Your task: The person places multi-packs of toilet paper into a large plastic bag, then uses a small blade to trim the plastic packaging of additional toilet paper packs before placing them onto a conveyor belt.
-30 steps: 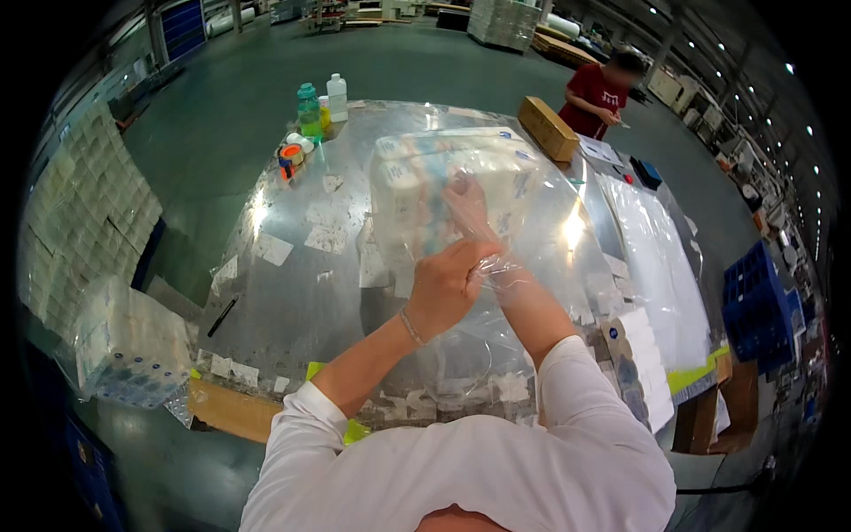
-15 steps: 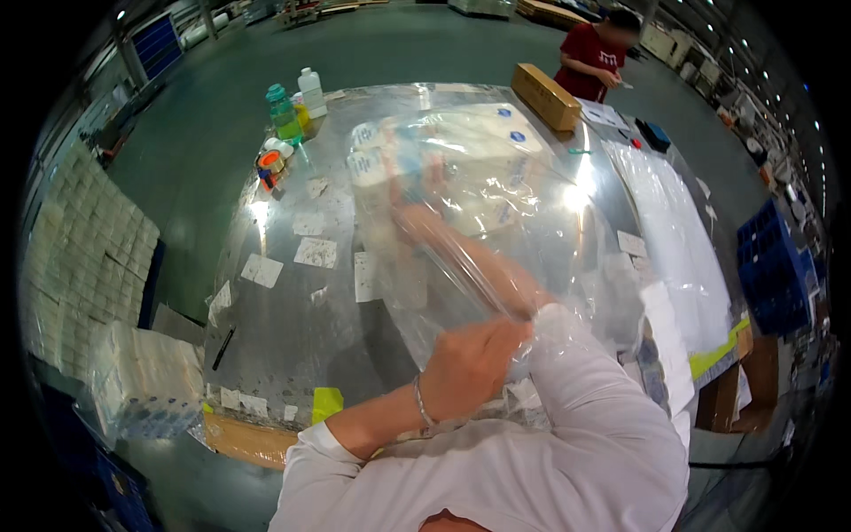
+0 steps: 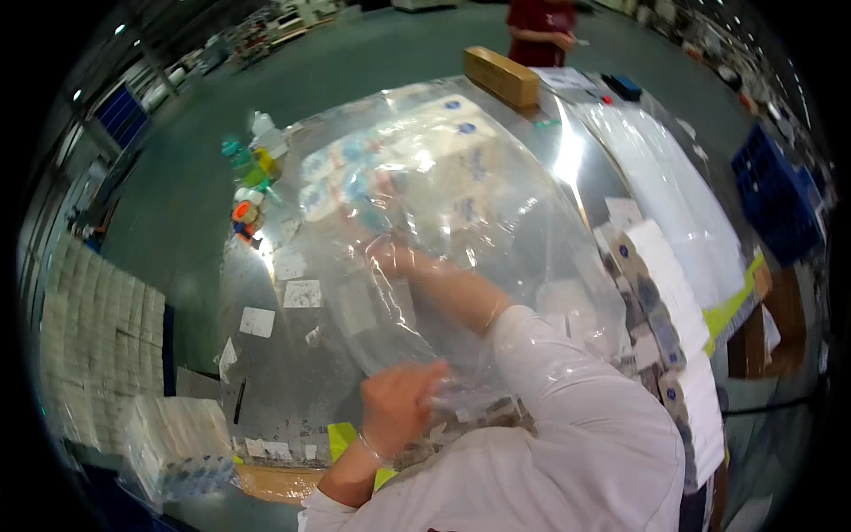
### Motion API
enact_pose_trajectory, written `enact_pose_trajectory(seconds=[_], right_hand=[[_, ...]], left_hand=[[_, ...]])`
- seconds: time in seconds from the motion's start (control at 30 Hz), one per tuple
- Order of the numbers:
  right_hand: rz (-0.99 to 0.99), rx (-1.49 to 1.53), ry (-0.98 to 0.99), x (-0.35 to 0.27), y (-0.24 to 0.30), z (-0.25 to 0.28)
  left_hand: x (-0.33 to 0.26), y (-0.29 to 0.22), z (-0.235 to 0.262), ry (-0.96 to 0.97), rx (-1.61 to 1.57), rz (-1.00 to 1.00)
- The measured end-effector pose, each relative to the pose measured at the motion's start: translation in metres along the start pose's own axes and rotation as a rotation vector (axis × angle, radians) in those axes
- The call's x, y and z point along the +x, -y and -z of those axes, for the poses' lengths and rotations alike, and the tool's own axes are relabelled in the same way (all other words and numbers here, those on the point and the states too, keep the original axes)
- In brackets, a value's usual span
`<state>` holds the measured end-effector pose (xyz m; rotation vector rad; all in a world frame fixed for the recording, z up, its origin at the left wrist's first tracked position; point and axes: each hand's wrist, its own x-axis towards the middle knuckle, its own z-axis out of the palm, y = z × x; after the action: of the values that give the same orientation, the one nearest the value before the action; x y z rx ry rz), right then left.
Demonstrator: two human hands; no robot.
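Observation:
A large clear plastic bag [image 3: 550, 222] spreads across the metal table, its mouth towards me. My left hand [image 3: 403, 403] is closed on the near edge of the bag. My right arm reaches through the mouth, and my right hand [image 3: 386, 257] is inside, seen through the film at the near side of several white packs [image 3: 417, 151]. The packs carry blue round marks and lie in a block inside the bag. Glare, film and motion blur hide the fingers of my right hand.
A brown carton [image 3: 501, 78] stands at the far edge, with a person [image 3: 539, 31] behind it. Bottles [image 3: 241, 161] and tape rolls [image 3: 245, 213] sit at the far left. Clear plastic sheets [image 3: 665, 195] and a row of white packs [image 3: 687, 355] lie right. Wrapped packs [image 3: 182, 443] are stacked left.
The bag's near part has spread wider and billowed up. My left hand has moved left and a little down, still on the edge. The whole view has also shifted.

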<state>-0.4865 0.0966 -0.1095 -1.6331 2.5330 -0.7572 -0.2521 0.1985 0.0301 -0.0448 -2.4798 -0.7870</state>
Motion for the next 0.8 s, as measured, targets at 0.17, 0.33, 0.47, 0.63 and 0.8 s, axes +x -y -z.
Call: enact_pose_trajectory(seconds=[0.17,0.33,0.47,0.63,0.8], right_hand=[[-0.286,0.571,-0.051,-0.122,-0.075,0.055],[-0.631,0.539,0.006,-0.385,-0.151,0.142],[-1.112,0.723,-0.177,-0.515,-0.163,0.230],[-1.158,-0.194,-0.726,-0.533,-0.302,0.257],[-1.148,0.036,-0.340,-0.429,-0.312,0.254]], left_hand=[[-0.017,0.070,-0.032,0.118,0.203,0.258],[-0.042,0.138,-0.027,0.317,0.478,0.420],[-0.033,0.159,-0.038,0.535,0.724,0.387],[0.029,0.014,-0.106,0.395,0.177,-0.069],[0.066,-0.068,-0.209,0.627,-0.485,-0.126]])
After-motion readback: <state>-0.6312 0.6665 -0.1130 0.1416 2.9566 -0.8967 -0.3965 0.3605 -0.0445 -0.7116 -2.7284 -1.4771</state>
